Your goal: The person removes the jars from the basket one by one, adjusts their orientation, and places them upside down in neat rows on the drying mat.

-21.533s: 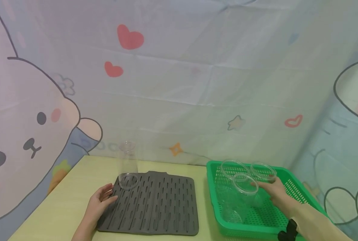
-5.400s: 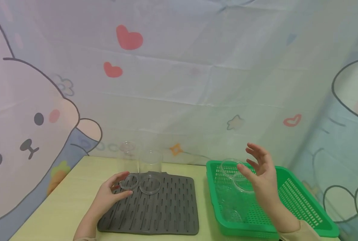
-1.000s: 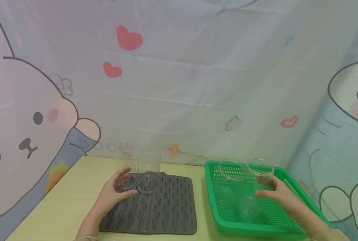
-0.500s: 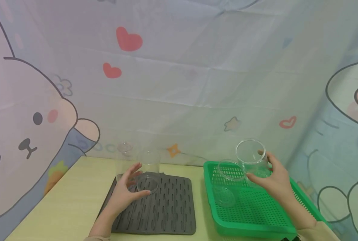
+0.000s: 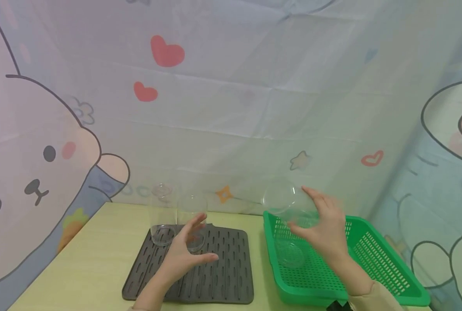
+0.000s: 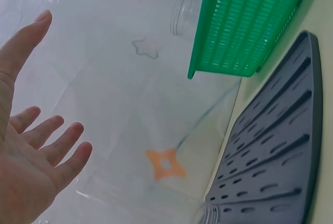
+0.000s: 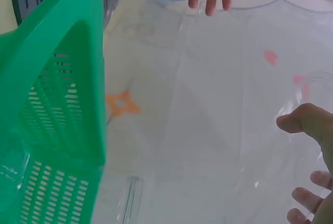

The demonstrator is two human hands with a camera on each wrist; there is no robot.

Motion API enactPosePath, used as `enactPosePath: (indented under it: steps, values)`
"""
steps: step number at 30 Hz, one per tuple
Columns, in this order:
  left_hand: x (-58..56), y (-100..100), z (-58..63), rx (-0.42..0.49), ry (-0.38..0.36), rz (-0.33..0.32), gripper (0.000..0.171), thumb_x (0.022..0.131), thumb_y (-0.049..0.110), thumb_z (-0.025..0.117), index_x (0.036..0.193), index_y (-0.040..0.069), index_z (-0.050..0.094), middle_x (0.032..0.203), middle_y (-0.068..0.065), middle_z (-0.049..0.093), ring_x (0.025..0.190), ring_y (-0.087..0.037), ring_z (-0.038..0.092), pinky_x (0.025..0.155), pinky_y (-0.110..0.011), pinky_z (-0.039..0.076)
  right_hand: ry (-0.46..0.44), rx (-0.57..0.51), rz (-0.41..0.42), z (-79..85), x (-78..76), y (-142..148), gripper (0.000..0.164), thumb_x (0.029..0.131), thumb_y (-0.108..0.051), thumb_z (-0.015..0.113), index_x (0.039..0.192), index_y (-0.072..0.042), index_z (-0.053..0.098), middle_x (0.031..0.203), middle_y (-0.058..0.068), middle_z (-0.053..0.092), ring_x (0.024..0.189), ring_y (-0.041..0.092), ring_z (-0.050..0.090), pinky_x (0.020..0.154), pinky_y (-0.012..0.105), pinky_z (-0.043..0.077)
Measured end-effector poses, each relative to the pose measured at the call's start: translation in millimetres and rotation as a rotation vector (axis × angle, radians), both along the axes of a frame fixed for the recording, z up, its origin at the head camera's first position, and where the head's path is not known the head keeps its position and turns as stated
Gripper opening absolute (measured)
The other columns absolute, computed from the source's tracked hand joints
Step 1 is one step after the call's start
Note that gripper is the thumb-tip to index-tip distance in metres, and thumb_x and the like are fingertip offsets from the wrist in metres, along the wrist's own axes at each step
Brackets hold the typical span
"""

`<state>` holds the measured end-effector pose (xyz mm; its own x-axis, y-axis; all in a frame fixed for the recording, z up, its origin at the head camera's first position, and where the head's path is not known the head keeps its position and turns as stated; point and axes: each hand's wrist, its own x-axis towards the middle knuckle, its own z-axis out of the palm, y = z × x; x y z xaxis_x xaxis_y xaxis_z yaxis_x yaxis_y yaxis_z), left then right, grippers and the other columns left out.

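My right hand [image 5: 324, 220] grips a clear cup [image 5: 289, 202] by its side, tilted with one end toward the left, over the back left corner of the green basket [image 5: 312, 291]. Fingers spread and holding nothing, my left hand [image 5: 182, 250] hovers above the grey ridged mat [image 5: 231, 268], partly covering one of two clear cups. Those cups, the left one [image 5: 163, 216] and the right one [image 5: 192, 205], stand side by side at the mat's back left. Another clear cup [image 5: 291, 254] leans inside the basket; its upper part pokes above the rim in the left wrist view.
Mat and basket sit on a pale yellow table [image 5: 68, 259], the basket on the right. A printed cloth [image 5: 231, 108] with hearts and cartoon animals hangs close behind the table's back edge.
My right hand has lifted a cup out of the basket and carried it left, tilting it. My left hand has moved right across the mat. Earlier, a second cup joined the first on the mat.
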<state>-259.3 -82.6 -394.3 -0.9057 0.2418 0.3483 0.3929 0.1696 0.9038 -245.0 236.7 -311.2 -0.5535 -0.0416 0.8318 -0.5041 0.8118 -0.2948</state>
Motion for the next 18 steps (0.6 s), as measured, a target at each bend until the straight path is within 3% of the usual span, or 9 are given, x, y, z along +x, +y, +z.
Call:
enactPosePath:
  steps: [7,14,18]
  values:
    - [5.1,11,3.7,0.035,0.005,-0.051,0.1,0.073,0.023,0.087,0.154,0.016,0.029,0.158,-0.008,0.034,0.14,-0.034,0.039,0.111,-0.056,0.038,0.09,0.196,-0.037,-4.5,5.0,-31,0.084,0.053,-0.014,0.093,0.13,-0.013,0.061,0.123,0.013,0.064,0.11,0.038,0.053,0.086,0.064,0.039]
    - [7.8,16,6.9,0.054,0.005,-0.079,0.102,0.073,0.024,0.087,0.155,0.019,0.026,0.159,-0.008,0.032,0.14,-0.034,0.039,0.11,-0.055,0.04,0.078,0.264,-0.063,-11.9,7.2,-51,0.085,0.049,-0.016,0.096,0.128,-0.016,0.063,0.124,0.007,0.064,0.111,0.035,0.054,0.085,0.061,0.041]
    - [9.6,18,7.6,0.054,0.016,-0.091,0.102,0.073,0.024,0.087,0.155,0.018,0.026,0.158,-0.01,0.032,0.139,-0.035,0.04,0.109,-0.057,0.04,0.133,0.32,-0.06,-21.3,6.7,-59,0.083,0.047,-0.017,0.095,0.124,-0.017,0.065,0.121,0.006,0.065,0.109,0.032,0.055,0.084,0.06,0.042]
